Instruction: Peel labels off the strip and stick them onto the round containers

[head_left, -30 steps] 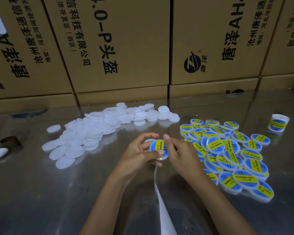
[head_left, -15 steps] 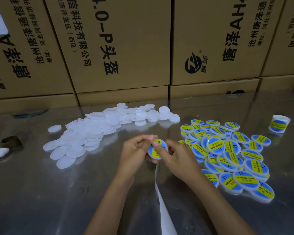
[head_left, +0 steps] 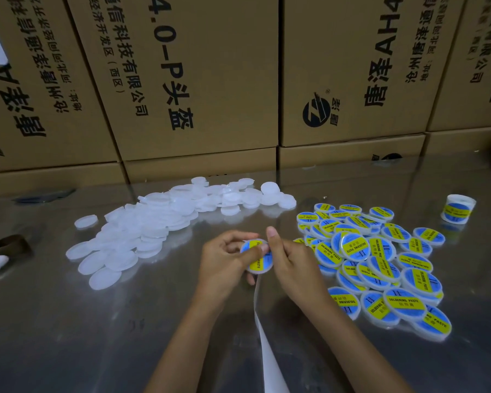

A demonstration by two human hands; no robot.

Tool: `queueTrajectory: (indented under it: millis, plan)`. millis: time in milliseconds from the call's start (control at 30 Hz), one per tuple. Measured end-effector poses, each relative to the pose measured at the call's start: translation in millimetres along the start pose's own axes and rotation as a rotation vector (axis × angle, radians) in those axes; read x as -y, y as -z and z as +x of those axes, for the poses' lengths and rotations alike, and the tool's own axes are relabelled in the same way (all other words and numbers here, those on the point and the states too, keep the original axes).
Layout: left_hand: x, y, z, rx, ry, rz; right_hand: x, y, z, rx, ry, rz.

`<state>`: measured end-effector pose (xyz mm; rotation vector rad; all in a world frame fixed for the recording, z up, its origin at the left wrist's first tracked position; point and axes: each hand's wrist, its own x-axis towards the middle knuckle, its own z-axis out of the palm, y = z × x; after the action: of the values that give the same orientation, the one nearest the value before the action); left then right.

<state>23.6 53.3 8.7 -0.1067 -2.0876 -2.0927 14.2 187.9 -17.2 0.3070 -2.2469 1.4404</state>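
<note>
Label application in progress: the left hand (head_left: 224, 262) holds a round container (head_left: 257, 255) above the bench (head_left: 68, 336), fingers curled around its rim, while the right hand (head_left: 289, 260) presses the blue-and-yellow label (head_left: 253, 246) down, its fingers clamped on the container's edge. The white strip (head_left: 268, 353) hangs below. The next move likely calls for setting this container on the labelled pile (head_left: 380, 265) and taking a blank one (head_left: 142, 231).

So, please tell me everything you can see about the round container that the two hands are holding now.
The held container is a flat round disc of whitish, translucent-looking plastic. Its upper face carries a blue round label with a yellow band and black print. It is raised above the metal table, tilted toward the camera. The left hand grips its left edge, thumb across the label; the right hand holds its right edge, one finger straight. A white strip hangs below it.
</note>
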Motion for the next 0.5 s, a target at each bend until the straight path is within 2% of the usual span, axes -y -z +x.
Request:
queueTrajectory:
  millis: [100, 233, 333, 500]
  plan:
    - [3.3, -0.3, 1.3, -0.114, -0.017, -0.073, 3.1, -6.1, -4.8, 0.122, 0.011, 0.005]
    - [2.9, -2.0, -0.3, -0.165, -0.046, -0.133, 4.9, -4.2, -4.6, 0.235, -0.029, 0.109]
    - [2.8, -1.9, -1.0, -0.092, -0.097, -0.076, 6.8, -1.6, -2.0, 0.252, -0.097, 0.141]
    - [4.8, -4.5, -0.2, 0.162, -0.05, -0.034, -4.3, 2.0, 3.9, 0.137, -0.14, -0.028]
